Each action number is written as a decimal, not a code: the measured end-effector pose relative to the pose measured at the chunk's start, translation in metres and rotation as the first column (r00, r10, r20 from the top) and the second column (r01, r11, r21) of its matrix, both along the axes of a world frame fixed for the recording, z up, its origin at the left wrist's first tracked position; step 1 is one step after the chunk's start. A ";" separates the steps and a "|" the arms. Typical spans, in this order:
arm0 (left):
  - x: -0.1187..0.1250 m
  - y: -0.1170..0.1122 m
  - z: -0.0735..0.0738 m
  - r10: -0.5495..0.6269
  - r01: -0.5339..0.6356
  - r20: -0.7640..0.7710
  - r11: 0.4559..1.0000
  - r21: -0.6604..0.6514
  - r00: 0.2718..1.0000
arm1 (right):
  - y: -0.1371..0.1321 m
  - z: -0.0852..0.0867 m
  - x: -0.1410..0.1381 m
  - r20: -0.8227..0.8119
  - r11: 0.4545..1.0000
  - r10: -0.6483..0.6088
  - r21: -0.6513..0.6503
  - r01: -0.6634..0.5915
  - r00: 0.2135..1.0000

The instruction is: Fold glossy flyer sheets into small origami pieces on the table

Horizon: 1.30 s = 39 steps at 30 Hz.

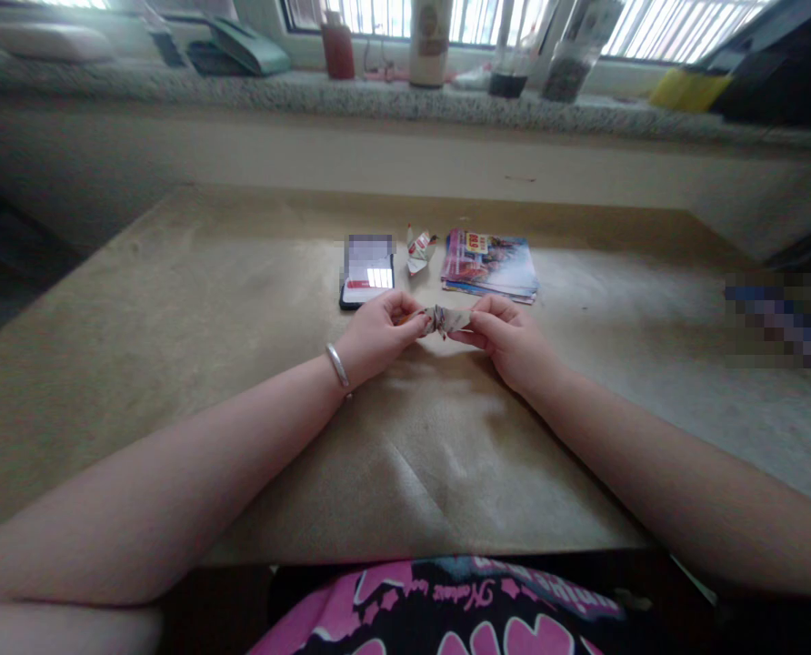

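Note:
Between my two hands is a small folded paper figure point(446, 318), pale with printed marks, held just above the table. My left hand point(385, 332), with a silver bangle at the wrist, pinches its left end. The fingers of my right hand point(505, 332) are closed on its right end. Beyond my hands stands a second origami figure point(419, 252), white with red print. A phone point(368, 271) with a lit screen lies behind my left hand. To the right of the second figure rests a stack of glossy printed leaflets point(491, 264).
A brown-covered table point(174, 364) spreads under my arms. At the back, a speckled stone sill point(242, 91) carries a red bottle point(338, 45), a tall pale container point(429, 44) and other jars. A blurred-out item point(784, 320) lies at the right edge.

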<state>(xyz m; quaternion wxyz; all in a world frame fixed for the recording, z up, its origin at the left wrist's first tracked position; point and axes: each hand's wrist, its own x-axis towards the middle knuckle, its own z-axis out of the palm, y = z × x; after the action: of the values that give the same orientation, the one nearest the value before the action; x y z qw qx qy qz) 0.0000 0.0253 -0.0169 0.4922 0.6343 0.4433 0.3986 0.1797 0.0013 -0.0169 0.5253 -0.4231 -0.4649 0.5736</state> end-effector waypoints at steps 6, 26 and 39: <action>0.001 -0.001 0.001 -0.005 0.011 0.103 0.998 -0.061 0.995 | 0.003 -0.002 0.001 -0.135 0.996 -0.030 -0.083 0.019 0.990; -0.002 0.000 0.001 -0.083 0.084 0.093 0.996 -0.006 0.992 | 0.002 -0.009 -0.005 0.272 0.998 0.026 0.046 -0.040 0.962; -0.001 0.000 0.002 -0.132 0.129 0.098 0.991 0.028 0.986 | 0.003 0.003 -0.002 -0.107 0.985 0.055 -0.155 -0.071 0.993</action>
<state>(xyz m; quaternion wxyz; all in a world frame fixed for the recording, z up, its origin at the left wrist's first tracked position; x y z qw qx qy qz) -0.0007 0.0249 -0.0152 0.5318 0.6466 0.3715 0.4013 0.1781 0.0046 -0.0135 0.4946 -0.4186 -0.4038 0.6459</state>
